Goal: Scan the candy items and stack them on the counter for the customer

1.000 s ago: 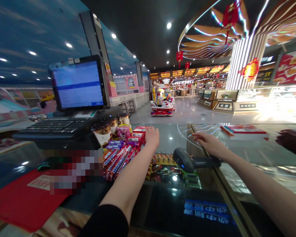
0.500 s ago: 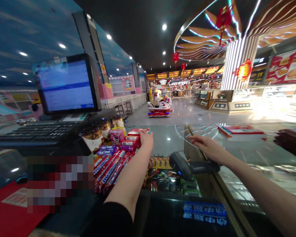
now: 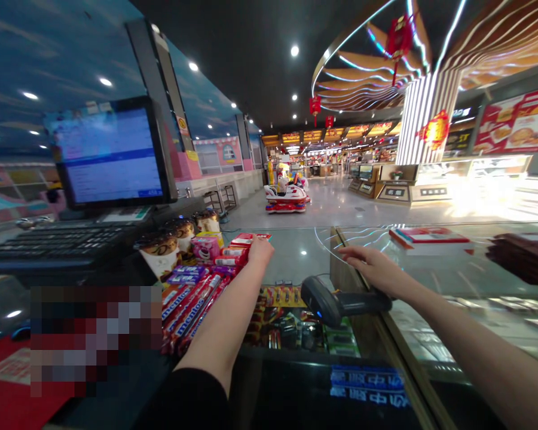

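Note:
My left hand [image 3: 260,253] reaches to the far end of the sweets on the glass counter. Its fingers are curled over a small red box [image 3: 242,239], and the fingertips are partly hidden. Beside it lie red packs [image 3: 229,257], a pink box [image 3: 205,248] and purple packs [image 3: 186,275]. Red Mentos rolls [image 3: 192,315] lie closer, partly behind my left forearm. My right hand [image 3: 376,269] is open, fingers stretched forward, over the handle of a black barcode scanner [image 3: 327,300]. Whether it touches the handle I cannot tell.
A monitor [image 3: 110,155] and keyboard [image 3: 49,248] stand at the left, near several coffee cups [image 3: 159,255]. Red-and-white boxes [image 3: 430,240] and a dark red stack [image 3: 520,257] lie on the glass at the right. Part of the lower left is pixelated.
The camera has turned slightly, so most things sit a little further left in view. Both hands keep nearly the same pose and place on the counter.

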### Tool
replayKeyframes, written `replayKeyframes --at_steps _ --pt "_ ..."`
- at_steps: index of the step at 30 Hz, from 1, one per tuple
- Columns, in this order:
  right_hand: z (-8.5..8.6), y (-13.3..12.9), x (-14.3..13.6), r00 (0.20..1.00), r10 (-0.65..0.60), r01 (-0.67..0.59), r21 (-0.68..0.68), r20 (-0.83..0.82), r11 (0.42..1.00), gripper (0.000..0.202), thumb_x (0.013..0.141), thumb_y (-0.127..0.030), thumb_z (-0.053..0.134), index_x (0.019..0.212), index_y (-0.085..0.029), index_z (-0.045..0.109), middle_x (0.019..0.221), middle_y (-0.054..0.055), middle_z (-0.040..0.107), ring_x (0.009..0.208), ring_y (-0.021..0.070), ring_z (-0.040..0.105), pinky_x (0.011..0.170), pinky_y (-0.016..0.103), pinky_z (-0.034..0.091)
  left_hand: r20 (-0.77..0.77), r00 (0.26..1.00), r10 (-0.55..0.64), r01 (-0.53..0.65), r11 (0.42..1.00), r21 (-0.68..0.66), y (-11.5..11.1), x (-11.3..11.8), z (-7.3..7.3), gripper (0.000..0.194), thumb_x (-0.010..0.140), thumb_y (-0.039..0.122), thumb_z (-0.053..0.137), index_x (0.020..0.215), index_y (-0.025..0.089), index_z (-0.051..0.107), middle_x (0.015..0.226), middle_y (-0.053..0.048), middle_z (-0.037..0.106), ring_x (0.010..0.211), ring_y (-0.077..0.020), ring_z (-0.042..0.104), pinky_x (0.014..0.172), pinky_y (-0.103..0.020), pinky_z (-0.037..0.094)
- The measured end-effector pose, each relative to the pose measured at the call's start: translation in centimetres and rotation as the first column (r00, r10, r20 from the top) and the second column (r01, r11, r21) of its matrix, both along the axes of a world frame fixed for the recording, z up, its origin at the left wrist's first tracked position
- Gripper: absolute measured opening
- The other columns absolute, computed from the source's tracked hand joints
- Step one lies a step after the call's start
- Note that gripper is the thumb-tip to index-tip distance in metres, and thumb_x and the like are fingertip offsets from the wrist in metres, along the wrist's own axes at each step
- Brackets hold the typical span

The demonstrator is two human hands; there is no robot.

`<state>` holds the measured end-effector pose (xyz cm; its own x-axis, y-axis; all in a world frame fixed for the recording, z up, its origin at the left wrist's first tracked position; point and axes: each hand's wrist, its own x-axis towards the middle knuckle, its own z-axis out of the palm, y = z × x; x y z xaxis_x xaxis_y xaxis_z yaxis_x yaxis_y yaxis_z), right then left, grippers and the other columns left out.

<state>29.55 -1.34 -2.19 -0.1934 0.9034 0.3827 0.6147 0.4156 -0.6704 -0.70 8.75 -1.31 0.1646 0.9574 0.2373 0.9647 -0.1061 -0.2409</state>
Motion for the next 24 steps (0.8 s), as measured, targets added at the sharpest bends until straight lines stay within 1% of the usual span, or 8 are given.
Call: replayKeyframes --at_steps 3,6,9,12,14,17,20,24 --pt "-0.1 0.1 0.0 1.000 -0.004 0.004 0.007 0.002 1.000 0.032 0.088 -0.018 0.055 0.116 -0.026 0.070 0.105 0.005 0.075 0.100 0.0253 0.067 0.092 0.042 0.050 -0.062 0.998 -0.022 0.021 1.000 -0.022 -0.3 0.3 0.4 0.038 0.086 0.003 0.044 0.108 0.009 0.073 0.119 -0.027 0.066 0.120 -0.0341 0.058 0.111 -0.053 0.020" --pt "-0.3 0.2 0.1 1.000 0.003 -0.003 0.018 0.000 1.000 0.032 0.089 -0.020 0.054 0.116 -0.026 0.070 0.104 0.005 0.075 0.099 0.0253 0.068 0.091 0.042 0.050 -0.116 0.993 -0.031 0.024 0.998 -0.060 -0.6 1.0 1.0 0.036 0.089 0.006 0.043 0.106 0.014 0.073 0.114 -0.022 0.069 0.114 -0.0305 0.062 0.113 -0.052 0.017" --pt "-0.4 0.2 0.1 1.000 0.011 -0.010 0.017 -0.013 1.000 0.031 0.088 -0.020 0.054 0.115 -0.025 0.070 0.106 0.005 0.075 0.100 0.0250 0.067 0.092 0.041 0.050 -0.105 0.994 -0.024 0.016 0.997 -0.074 -0.7 1.9 2.0 0.040 0.089 0.010 0.047 0.122 0.021 0.065 0.115 -0.018 0.070 0.114 -0.0303 0.063 0.116 -0.057 0.010" --pt "-0.4 0.1 0.3 0.999 0.013 -0.012 0.006 -0.038 1.000 0.033 0.088 -0.019 0.053 0.115 -0.026 0.070 0.107 0.005 0.075 0.101 0.0241 0.068 0.092 0.040 0.051 -0.002 0.999 0.036 -0.036 0.998 -0.058 0.1 2.1 3.6 0.057 0.085 0.017 0.056 0.141 0.024 0.048 0.132 -0.021 0.061 0.121 -0.0356 0.059 0.113 -0.063 0.014" --pt "-0.3 0.0 0.5 0.999 0.006 -0.005 0.004 -0.042 1.000 0.034 0.087 -0.018 0.053 0.115 -0.026 0.070 0.107 0.005 0.075 0.100 0.0237 0.068 0.092 0.039 0.051 0.161 0.975 0.152 -0.141 0.987 -0.078 1.1 1.2 4.8 0.052 0.089 0.024 0.052 0.140 0.019 0.048 0.136 -0.023 0.057 0.124 -0.0367 0.057 0.110 -0.060 0.027" --pt "-0.1 -0.2 0.6 1.000 0.003 -0.002 0.007 -0.022 1.000 0.034 0.086 -0.020 0.053 0.115 -0.026 0.070 0.107 0.005 0.075 0.100 0.0244 0.068 0.092 0.040 0.051 0.317 0.885 0.341 -0.298 0.938 -0.176 2.9 -1.4 6.3 0.059 0.089 0.036 0.055 0.141 0.011 0.046 0.140 -0.026 0.053 0.129 -0.0336 0.054 0.102 -0.042 0.045" --pt "-0.2 -0.4 0.7 1.000 0.009 -0.009 0.038 -0.005 0.999 0.034 0.088 -0.025 0.051 0.116 -0.026 0.070 0.109 0.006 0.075 0.103 0.0257 0.068 0.094 0.043 0.051 0.277 0.864 0.420 -0.367 0.903 -0.223 4.3 -4.1 7.0 0.083 0.079 0.052 0.067 0.145 0.007 0.041 0.145 -0.027 0.048 0.133 -0.0341 0.050 0.103 -0.038 0.046" --pt "-0.2 -0.7 0.8 1.000 0.013 -0.014 0.063 0.021 0.998 0.033 0.089 -0.029 0.050 0.116 -0.024 0.069 0.112 0.007 0.074 0.105 0.0265 0.068 0.097 0.046 0.050 0.214 0.864 0.455 -0.386 0.874 -0.296 5.4 -6.3 6.6 0.104 0.069 0.065 0.071 0.147 0.004 0.040 0.143 -0.026 0.050 0.130 -0.0364 0.053 0.102 -0.039 0.049"
